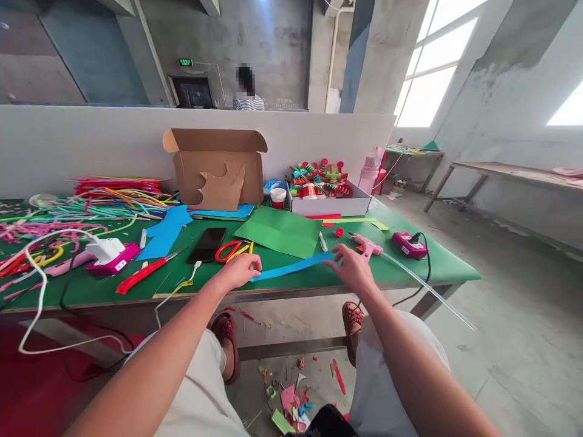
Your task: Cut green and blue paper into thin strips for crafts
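A long, narrow blue paper strip [291, 267] stretches between my hands along the front edge of the green table. My left hand [240, 271], fingers curled, pinches the strip's left end. At the other end, my right hand [351, 267] grips the strip between thumb and fingers. Just behind the strip lies a large green paper sheet [280, 230] with a crease. Scissors [230, 250] with red and yellow handles rest beyond my left hand. A pink glue gun [367, 246] with a long clear glue stick [428, 291] lies right beside my right hand.
A black phone [207, 244], a red utility knife [146, 273] and blue paper pieces [166, 233] lie left. Behind stand an open cardboard box [218, 158] and a white box [332, 206] of colourful crafts. Pink power blocks [410, 245] trail cables. Scraps [291, 397] litter the floor.
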A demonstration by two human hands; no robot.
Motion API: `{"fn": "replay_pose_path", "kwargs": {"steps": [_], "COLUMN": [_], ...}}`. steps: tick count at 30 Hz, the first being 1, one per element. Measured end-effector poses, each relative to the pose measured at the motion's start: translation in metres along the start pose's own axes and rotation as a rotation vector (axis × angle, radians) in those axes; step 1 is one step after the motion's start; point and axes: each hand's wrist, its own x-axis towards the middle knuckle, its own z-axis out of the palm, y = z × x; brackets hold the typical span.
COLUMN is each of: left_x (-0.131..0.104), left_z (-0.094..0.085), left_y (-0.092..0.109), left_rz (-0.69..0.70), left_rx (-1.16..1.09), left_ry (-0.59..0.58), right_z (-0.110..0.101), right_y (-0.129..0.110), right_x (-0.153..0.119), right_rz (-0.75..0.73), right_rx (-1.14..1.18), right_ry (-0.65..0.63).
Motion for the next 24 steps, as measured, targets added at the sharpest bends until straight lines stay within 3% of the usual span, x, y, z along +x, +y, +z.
{"fn": "replay_pose_path", "kwargs": {"steps": [2, 3, 5, 7, 11, 16, 24], "left_x": [0.002, 0.003, 0.004, 0.004, -0.004, -0.018, -0.021], "left_z": [0.003, 0.005, 0.007, 0.008, 0.005, 0.013, 0.021], "left_y": [0.001, 0.002, 0.004, 0.006, 0.012, 0.023, 0.025], "left_rz": [0.028, 0.042, 0.067, 0.085, 0.162, 0.313, 0.28], "left_rx": [0.049, 0.072, 0.114, 0.158, 0.253, 0.334, 0.482], "left_ry": [0.02, 0.025, 0.033, 0.041, 0.079, 0.031, 0.059], "right_z": [0.008, 0.015, 0.031, 0.047, 0.064, 0.066, 0.072], "right_y": [-0.01, -0.015, -0.023, -0.028, -0.03, -0.029, -0.03], "right_x": [-0.006, -0.008, -0.013, -0.016, -0.017, -0.015, -0.012], "right_rz": [-0.236, -0.375, -0.597, -0.691, -0.674, -0.644, -0.571], "right_rx": [-0.201, -0.253, -0.255, -0.239, -0.249, -0.22, -0.178], "right_ry": [0.097, 0.062, -0.14, -0.312, -0.343, -0.329, -0.301]}}
